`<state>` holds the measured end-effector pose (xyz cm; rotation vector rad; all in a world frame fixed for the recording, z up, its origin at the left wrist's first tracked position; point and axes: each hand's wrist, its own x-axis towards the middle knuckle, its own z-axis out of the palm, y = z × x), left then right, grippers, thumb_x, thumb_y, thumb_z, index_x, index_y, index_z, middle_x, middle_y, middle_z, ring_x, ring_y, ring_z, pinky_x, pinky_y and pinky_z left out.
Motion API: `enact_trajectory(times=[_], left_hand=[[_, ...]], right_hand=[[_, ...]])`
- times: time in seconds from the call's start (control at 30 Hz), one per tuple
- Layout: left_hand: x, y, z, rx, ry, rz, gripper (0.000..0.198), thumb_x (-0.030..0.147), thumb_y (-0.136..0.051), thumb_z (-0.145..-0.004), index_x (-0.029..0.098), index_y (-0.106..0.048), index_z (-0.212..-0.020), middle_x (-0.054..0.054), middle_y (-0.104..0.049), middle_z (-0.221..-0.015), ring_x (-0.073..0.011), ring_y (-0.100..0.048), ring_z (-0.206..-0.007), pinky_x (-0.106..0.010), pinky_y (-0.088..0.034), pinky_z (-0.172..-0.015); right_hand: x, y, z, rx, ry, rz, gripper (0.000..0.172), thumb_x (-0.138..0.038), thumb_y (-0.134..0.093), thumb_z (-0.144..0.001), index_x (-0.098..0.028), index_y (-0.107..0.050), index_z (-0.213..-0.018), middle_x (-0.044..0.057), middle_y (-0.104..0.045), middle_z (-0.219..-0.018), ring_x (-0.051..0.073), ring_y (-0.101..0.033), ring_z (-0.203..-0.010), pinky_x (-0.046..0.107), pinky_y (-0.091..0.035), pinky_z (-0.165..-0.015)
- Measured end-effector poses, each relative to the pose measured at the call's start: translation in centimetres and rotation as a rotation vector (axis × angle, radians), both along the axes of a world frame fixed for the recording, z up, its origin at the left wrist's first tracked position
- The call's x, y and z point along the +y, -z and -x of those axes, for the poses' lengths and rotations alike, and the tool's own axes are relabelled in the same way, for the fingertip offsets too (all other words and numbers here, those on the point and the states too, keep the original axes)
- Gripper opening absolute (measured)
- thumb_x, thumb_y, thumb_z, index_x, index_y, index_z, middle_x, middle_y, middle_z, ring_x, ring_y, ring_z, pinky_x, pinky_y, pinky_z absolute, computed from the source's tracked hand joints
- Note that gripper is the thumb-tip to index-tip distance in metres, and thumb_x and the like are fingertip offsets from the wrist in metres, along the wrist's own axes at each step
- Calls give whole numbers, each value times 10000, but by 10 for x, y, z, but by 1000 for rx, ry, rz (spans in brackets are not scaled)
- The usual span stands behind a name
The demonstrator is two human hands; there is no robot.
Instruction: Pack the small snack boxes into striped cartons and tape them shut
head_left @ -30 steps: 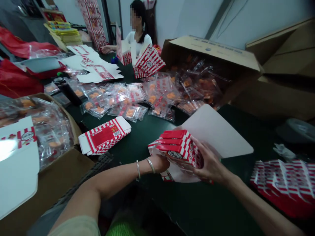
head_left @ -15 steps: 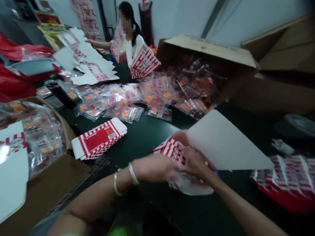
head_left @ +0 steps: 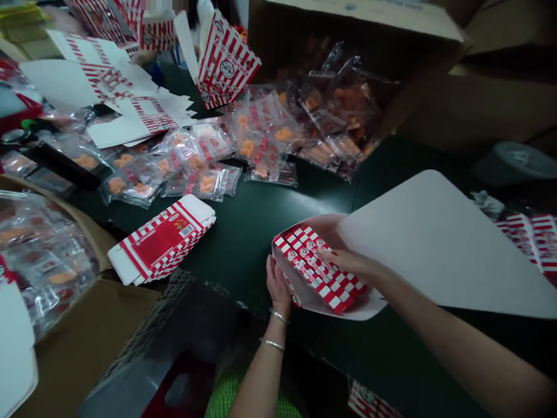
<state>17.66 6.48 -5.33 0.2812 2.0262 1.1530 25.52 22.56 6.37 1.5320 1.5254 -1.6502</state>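
A white-lined carton [head_left: 409,226] lies on the dark green table with its broad flap spread to the right. Inside it sit several small red-and-white checked boxes [head_left: 319,270] in a row. My left hand [head_left: 278,284], with bangles at the wrist, grips the carton's near left side, the fingers against its outer wall. My right hand [head_left: 342,261] reaches in from the right and rests on the small boxes, fingers stretched out.
A stack of folded red-and-white boxes [head_left: 163,241] lies left. Clear snack packets [head_left: 204,151] spread across the back, below a large cardboard box [head_left: 361,23]. Another cardboard box [head_left: 87,325] of packets stands left. A person is partly visible at the top.
My left hand has moved from over the carton to its left side. The small boxes inside now show clearly, with my right hand on them. The view has tilted down.
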Motion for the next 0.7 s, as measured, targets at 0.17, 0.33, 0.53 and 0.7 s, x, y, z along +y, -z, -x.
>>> enact_trajectory(times=[0.17,0.33,0.53,0.7], left_hand=[[-1,-4,-13,-60,-95,-27,497,254,-176,-1004,67,-214,-1463,-181,-356,-1515,-189,-368,-1394,-338,-367,-1120],[-16,-3,-22,-7,-51,-100,513,275,-223,-999,101,-174,-1479,-164,-309,-1543,-186,-306,-1423,-339,-320,-1150],[-8,-3,-35,1,-10,-24,523,220,-150,-998,155,-78,-1512,-140,-307,-1549,-183,-318,-1418,-366,-361,-1128],[-26,-7,-34,-52,29,18,512,254,-160,-999,107,-174,-1489,-174,-395,-1495,-205,-431,-1355,-362,-436,-1068]], right_hand=[[-25,0,5,84,258,143,518,-619,-645,-784,-156,-615,-1013,161,-731,-988,280,-709,-879,434,-562,-851],[-31,2,-1,142,323,160,579,-646,-561,-833,-136,-586,-1107,159,-718,-1052,273,-692,-972,428,-539,-904],[-49,7,3,111,283,-31,539,-669,-469,-862,-201,-603,-1093,120,-728,-1033,276,-693,-957,433,-544,-887],[-33,-7,-1,181,-3,-134,519,-663,-499,-845,-177,-642,-958,120,-736,-975,280,-699,-892,407,-551,-832]])
